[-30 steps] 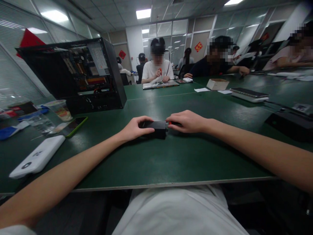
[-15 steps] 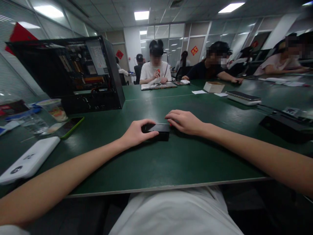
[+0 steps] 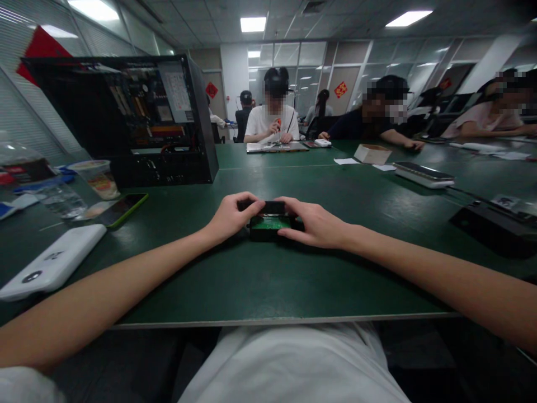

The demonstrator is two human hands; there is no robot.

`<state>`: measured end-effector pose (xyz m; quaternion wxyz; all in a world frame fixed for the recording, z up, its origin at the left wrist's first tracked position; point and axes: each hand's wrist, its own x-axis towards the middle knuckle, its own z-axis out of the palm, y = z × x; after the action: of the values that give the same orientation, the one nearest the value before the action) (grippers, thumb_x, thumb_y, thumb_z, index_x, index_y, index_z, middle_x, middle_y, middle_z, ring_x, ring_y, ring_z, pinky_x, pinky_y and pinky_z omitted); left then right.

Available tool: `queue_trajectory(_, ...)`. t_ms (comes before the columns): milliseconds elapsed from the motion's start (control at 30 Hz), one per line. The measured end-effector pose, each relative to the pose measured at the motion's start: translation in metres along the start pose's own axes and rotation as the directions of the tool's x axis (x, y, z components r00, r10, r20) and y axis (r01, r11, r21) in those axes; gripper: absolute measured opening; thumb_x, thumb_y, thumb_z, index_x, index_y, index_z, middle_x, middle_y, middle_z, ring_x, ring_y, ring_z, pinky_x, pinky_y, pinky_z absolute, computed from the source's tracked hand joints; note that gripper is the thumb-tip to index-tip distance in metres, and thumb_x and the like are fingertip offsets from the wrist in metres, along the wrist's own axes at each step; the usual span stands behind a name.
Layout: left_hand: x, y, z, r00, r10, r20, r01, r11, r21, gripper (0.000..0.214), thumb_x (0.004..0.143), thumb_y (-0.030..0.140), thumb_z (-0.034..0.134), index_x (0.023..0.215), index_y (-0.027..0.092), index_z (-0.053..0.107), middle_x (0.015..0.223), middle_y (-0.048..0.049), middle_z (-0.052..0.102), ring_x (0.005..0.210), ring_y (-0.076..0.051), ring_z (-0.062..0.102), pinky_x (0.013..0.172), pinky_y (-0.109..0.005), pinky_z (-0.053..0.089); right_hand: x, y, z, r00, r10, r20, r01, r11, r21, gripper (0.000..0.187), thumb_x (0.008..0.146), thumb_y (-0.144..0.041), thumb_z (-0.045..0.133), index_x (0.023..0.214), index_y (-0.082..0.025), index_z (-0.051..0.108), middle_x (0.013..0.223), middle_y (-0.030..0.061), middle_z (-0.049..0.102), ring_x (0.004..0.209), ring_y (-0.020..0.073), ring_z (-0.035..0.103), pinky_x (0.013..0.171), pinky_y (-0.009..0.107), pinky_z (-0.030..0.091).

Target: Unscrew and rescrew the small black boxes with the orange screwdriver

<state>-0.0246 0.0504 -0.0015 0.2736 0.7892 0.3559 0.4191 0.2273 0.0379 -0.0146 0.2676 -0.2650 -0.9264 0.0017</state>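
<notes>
A small black box sits on the green table, with a green circuit board showing inside it. Its black lid is raised and tilted up at the far side. My left hand pinches the left end of the lid between thumb and fingers. Around the right side of the box closes my right hand, its thumb along the near edge and its fingertips by the lid's right end. Whether those fingertips press on the lid is hard to see.
An open computer case stands at back left. Nearer are a plastic cup, a green-edged phone and a white power bank. To the right lie a white-and-black device and a black object. A person sits opposite.
The box's lid has come up, baring the green circuit board. My left hand moved with the lid; my right hand went from beside the box to gripping it. The view shifted slightly.
</notes>
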Motion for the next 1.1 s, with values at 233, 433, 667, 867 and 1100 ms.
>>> queue_trajectory(233, 0.01, -0.022, -0.006, 0.984, -0.169, -0.057, 0.162, 0.981, -0.111, 0.051, 0.086, 0.064, 0.064, 0.078, 0.014, 0.071, 0.07, -0.0024, 0.066, 0.062, -0.015, 0.058, 0.059, -0.026, 0.045, 0.0, 0.001, -0.001, 0.998, 0.028, 0.047, -0.025, 0.998, -0.061, 0.069, 0.095, -0.056, 0.055, 0.147, -0.012, 0.042, 0.115, 0.0163, 0.07, 0.1, 0.0273, 0.068, 0.088, 0.041, 0.054)
queue_trajectory(433, 0.015, -0.031, -0.016, 0.969, -0.244, 0.044, 0.246, 0.968, -0.048, 0.054, 0.084, 0.066, 0.064, 0.067, 0.015, 0.065, 0.061, 0.0005, 0.059, 0.057, -0.013, 0.053, 0.057, -0.025, 0.041, 0.001, -0.003, -0.005, 0.994, -0.021, 0.105, 0.031, 0.995, -0.096, 0.055, 0.098, -0.055, 0.05, 0.133, -0.013, 0.059, 0.114, 0.0161, 0.069, 0.099, 0.0264, 0.067, 0.088, 0.04, 0.053)
queue_trajectory(667, 0.015, -0.036, -0.023, 0.972, -0.173, 0.161, 0.119, 0.946, 0.3, 0.045, 0.084, 0.057, 0.065, 0.075, 0.015, 0.075, 0.072, -0.0034, 0.07, 0.07, -0.018, 0.061, 0.066, -0.028, 0.042, -0.002, -0.012, -0.009, 0.992, -0.028, 0.121, 0.033, 0.999, -0.035, 0.048, 0.093, -0.049, 0.058, 0.126, -0.014, 0.061, 0.112, 0.0137, 0.068, 0.098, 0.0247, 0.065, 0.087, 0.039, 0.052)
queue_trajectory(867, 0.017, -0.04, -0.023, 0.969, -0.131, 0.211, 0.061, 0.95, 0.308, 0.037, 0.084, 0.05, 0.066, 0.087, 0.015, 0.079, 0.086, -0.0071, 0.077, 0.079, -0.021, 0.067, 0.073, -0.029, 0.049, 0.002, -0.028, -0.004, 0.992, -0.034, 0.12, 0.035, 0.999, -0.003, 0.054, 0.093, -0.052, 0.059, 0.132, -0.014, 0.057, 0.118, 0.015, 0.068, 0.103, 0.0267, 0.066, 0.09, 0.042, 0.054)
queue_trajectory(1100, 0.021, -0.037, -0.053, 0.886, -0.172, 0.432, 0.053, 0.96, 0.274, 0.036, 0.083, 0.047, 0.068, 0.102, 0.017, 0.078, 0.098, -0.0058, 0.078, 0.09, -0.022, 0.07, 0.082, -0.029, 0.051, 0.009, -0.053, 0.001, 0.997, 0.016, 0.079, -0.023, 0.996, 0.086, 0.052, 0.093, -0.042, 0.062, 0.139, -0.019, 0.054, 0.13, 0.0135, 0.066, 0.115, 0.027, 0.066, 0.099, 0.044, 0.053)
